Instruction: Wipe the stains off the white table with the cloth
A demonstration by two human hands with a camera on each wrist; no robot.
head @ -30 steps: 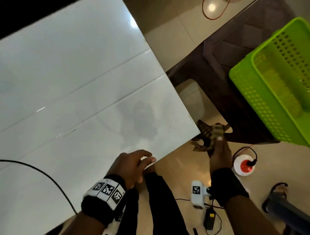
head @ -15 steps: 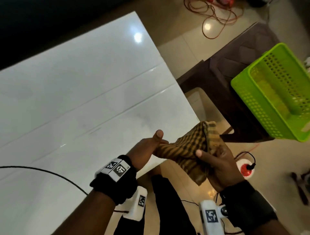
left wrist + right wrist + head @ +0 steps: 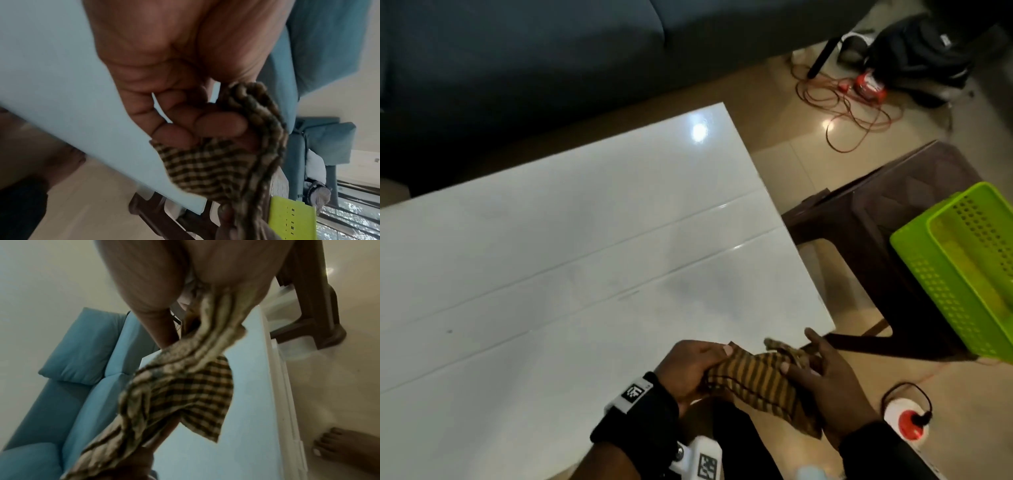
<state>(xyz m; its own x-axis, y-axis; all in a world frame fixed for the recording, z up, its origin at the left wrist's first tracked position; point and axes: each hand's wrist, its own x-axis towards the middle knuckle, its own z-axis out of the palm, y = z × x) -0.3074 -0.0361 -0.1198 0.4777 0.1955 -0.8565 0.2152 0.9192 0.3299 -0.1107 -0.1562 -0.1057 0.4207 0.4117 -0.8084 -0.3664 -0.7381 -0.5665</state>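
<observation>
The white table (image 3: 585, 240) fills the left and centre of the head view. It bears a faint grey smudge (image 3: 688, 291) and a small dark spot (image 3: 449, 331). Over its near right corner I hold a brown-and-tan checked cloth (image 3: 756, 383) between both hands. My left hand (image 3: 690, 366) grips the cloth's left end, thumb on top. In the left wrist view, its fingers (image 3: 205, 126) curl onto the cloth (image 3: 216, 165). My right hand (image 3: 825, 377) pinches the right end with its thumb, index finger stretched out. The right wrist view shows the cloth (image 3: 185, 386) hanging over the table (image 3: 246, 402).
A green perforated basket (image 3: 962, 274) sits on a dark brown stool (image 3: 876, 212) right of the table. A dark sofa (image 3: 551, 51) runs behind it. A red cable (image 3: 852, 113) and a round white-and-red socket (image 3: 907, 421) lie on the floor. A bare foot (image 3: 339, 446) stands by the table edge.
My right hand has brought the cloth up from below the table's corner, and my left hand has taken hold of its other end. The head view has tilted up towards the sofa.
</observation>
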